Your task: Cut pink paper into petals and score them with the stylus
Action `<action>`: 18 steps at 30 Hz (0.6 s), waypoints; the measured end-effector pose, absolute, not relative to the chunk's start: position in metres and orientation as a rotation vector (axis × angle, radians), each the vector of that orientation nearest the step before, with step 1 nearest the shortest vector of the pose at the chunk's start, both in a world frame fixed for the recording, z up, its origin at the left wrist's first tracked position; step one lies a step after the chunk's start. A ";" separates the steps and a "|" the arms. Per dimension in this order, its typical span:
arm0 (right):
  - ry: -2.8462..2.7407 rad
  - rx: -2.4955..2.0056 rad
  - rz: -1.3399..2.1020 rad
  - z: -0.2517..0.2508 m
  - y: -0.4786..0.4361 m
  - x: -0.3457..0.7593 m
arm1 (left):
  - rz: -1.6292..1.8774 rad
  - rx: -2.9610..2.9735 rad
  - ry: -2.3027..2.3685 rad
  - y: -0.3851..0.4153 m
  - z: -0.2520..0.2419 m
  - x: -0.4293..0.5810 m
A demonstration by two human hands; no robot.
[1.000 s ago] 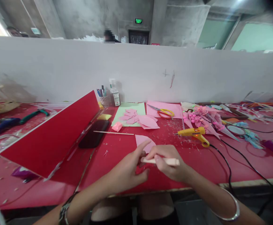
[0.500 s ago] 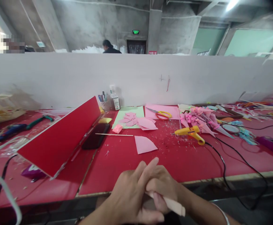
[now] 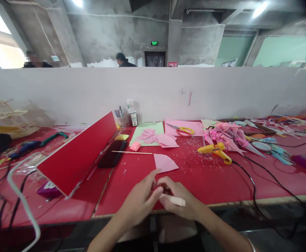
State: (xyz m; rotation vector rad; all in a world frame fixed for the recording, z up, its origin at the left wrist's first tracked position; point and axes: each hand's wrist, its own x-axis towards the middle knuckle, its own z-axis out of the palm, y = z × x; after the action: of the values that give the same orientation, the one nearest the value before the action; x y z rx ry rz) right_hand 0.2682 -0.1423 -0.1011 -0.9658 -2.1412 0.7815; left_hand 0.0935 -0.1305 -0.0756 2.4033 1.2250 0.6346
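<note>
At the table's near edge my two hands meet, fingertips close together. My right hand (image 3: 179, 196) is curled round a pale, flat strip (image 3: 176, 200) that sticks out to the right below its fingers; its material is unclear. My left hand (image 3: 144, 196) has its index finger stretched forward and its thumb apart, the thumb tip close to the strip's inner end. Just beyond the left fingertips lies a pink fan-shaped piece (image 3: 165, 162), flat on the red tabletop (image 3: 131, 178). A thin wooden stick (image 3: 131, 152) lies behind it.
To the right rests a yellow hot glue gun (image 3: 214, 149), its black cable running off the near edge. Scissors (image 3: 183, 130) and pink cut pieces (image 3: 149, 135) lie at the back. On the left stand a slanted red board (image 3: 79, 154) and a black phone (image 3: 112, 154).
My hands were interlaced, left over right; now they have drawn apart into a looser touch, farther forward. The strip stays in the right hand. The view has tilted slightly up.
</note>
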 end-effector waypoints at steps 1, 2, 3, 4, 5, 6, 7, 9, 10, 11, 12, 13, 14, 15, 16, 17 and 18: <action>-2.138 -1.037 0.815 -0.097 -0.141 0.273 | 0.609 2.399 1.327 -0.118 -0.075 0.084; -2.132 -1.083 0.823 -0.094 -0.139 0.277 | 0.591 2.413 1.486 -0.105 -0.075 0.074; -2.118 -1.117 0.802 -0.093 -0.137 0.281 | 0.617 2.432 1.691 -0.092 -0.074 0.062; -2.100 -1.148 0.781 -0.092 -0.136 0.285 | 0.648 2.407 1.816 -0.078 -0.073 0.049; -2.092 -1.173 0.763 -0.091 -0.134 0.288 | 0.668 2.372 1.926 -0.066 -0.072 0.035; -2.102 -1.196 0.742 -0.091 -0.133 0.290 | 0.682 2.326 2.050 -0.055 -0.071 0.022; -2.133 -1.216 0.715 -0.091 -0.131 0.292 | 0.689 2.272 2.177 -0.046 -0.070 0.010; -2.227 -1.242 0.653 -0.089 -0.129 0.294 | 0.665 2.175 2.373 -0.034 -0.070 -0.009; -2.275 -1.245 0.620 -0.087 -0.128 0.294 | 0.629 2.151 2.424 -0.031 -0.070 -0.016; -2.311 -1.243 0.588 -0.086 -0.126 0.294 | 0.584 2.142 2.459 -0.029 -0.071 -0.021; -2.335 -1.240 0.559 -0.084 -0.125 0.294 | 0.537 2.141 2.483 -0.028 -0.071 -0.025; -2.350 -1.235 0.535 -0.082 -0.123 0.294 | 0.486 2.149 2.500 -0.028 -0.071 -0.027; -2.360 -1.227 0.513 -0.080 -0.121 0.295 | 0.442 2.166 2.512 -0.028 -0.071 -0.027; -2.362 -1.218 0.492 -0.079 -0.119 0.297 | 0.405 2.193 2.517 -0.028 -0.070 -0.026; -2.355 -1.211 0.470 -0.077 -0.116 0.299 | 0.379 2.235 2.508 -0.029 -0.068 -0.024; -2.340 -1.206 0.449 -0.076 -0.112 0.302 | 0.364 2.290 2.484 -0.030 -0.066 -0.020; -2.320 -1.203 0.432 -0.075 -0.108 0.305 | 0.357 2.353 2.441 -0.031 -0.064 -0.014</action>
State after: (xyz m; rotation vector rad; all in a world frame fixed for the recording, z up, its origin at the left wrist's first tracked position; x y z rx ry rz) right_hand 0.3047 -0.1078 -0.0749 -1.2031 -2.3200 0.4319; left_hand -0.0144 -0.0312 -0.0635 2.3534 2.4410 0.3568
